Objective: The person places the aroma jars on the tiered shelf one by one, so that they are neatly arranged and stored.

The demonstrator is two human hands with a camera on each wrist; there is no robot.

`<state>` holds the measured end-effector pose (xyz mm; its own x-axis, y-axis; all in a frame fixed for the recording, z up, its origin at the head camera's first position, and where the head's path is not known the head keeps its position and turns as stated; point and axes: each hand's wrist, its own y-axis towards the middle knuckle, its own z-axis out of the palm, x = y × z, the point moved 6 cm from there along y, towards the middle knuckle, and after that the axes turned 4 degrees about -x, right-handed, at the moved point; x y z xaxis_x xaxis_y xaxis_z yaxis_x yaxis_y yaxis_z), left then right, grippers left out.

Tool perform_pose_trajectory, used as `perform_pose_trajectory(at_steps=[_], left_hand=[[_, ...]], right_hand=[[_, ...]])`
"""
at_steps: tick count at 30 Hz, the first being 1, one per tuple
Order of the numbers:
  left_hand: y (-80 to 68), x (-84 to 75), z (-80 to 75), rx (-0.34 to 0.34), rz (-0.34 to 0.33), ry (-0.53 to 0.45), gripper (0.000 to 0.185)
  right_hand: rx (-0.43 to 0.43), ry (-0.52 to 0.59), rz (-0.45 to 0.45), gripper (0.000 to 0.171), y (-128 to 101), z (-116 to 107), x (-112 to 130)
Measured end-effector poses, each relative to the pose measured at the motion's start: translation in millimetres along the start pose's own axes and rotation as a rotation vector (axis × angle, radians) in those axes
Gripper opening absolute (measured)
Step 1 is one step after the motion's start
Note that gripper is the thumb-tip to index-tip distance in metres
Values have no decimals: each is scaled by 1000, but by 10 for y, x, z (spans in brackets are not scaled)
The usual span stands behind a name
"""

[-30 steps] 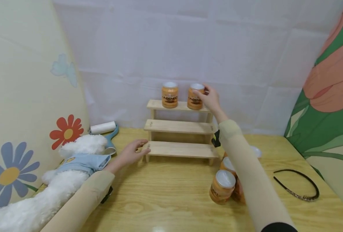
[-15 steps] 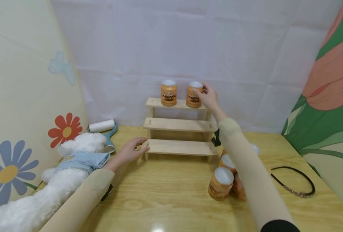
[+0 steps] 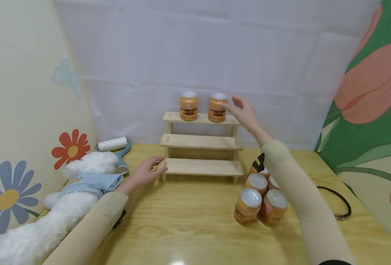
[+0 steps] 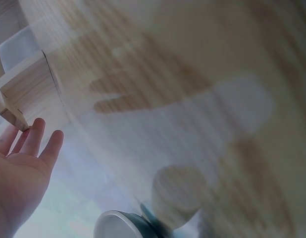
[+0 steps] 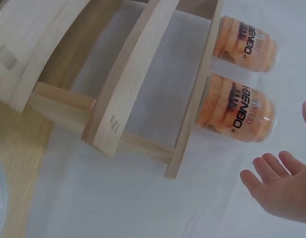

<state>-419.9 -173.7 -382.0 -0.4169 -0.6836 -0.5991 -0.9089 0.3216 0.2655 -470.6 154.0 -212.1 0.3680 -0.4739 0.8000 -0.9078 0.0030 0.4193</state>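
Two orange cans with pale lids stand upright on the top step of a three-step wooden shelf [image 3: 200,141]: a left can [image 3: 188,106] and a right can [image 3: 217,109]. Just right of the right can is my right hand [image 3: 247,116], its fingers spread. The right wrist view shows a gap between those fingers and the nearer can [image 5: 237,110]. My left hand [image 3: 145,173] is at the left end of the bottom step, fingers loosely bent. In the left wrist view its fingertips meet the wooden corner [image 4: 15,118], or nearly so; contact is hard to judge.
Several more cans [image 3: 247,211] cluster on the table right of the shelf, partly behind my right forearm. A black headband [image 3: 344,200] lies farther right. At left are a white plush toy [image 3: 92,184] in blue clothing and a lint roller [image 3: 113,144]. A white cloth hangs behind.
My right hand has let go of the right can and drawn off to the right. That can stays on the top step. My left hand keeps its place by the bottom step.
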Motion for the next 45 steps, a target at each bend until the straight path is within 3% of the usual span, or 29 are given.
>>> perform_pose_trajectory(at_steps=[6,13,27,36,45], left_hand=[[40,47,-19,9,-16,-13,58],[87,71,-43,8,-31,-24,60],[151,92,-24,20,-16,-6,61],[195,108,-4,21,-7,-12,60],[170,62,-3,40,-3,-12,62]], right_hand=[[32,-18,-55,68,-148,-154,54],[67,-21,-42,61,-387,-360,59],[191,-140,-61,59,-1206,-684,-93],[211,-218,-82,52,-1805,-789,-319],[256,-223,-93,49,-2182,-818,-590]])
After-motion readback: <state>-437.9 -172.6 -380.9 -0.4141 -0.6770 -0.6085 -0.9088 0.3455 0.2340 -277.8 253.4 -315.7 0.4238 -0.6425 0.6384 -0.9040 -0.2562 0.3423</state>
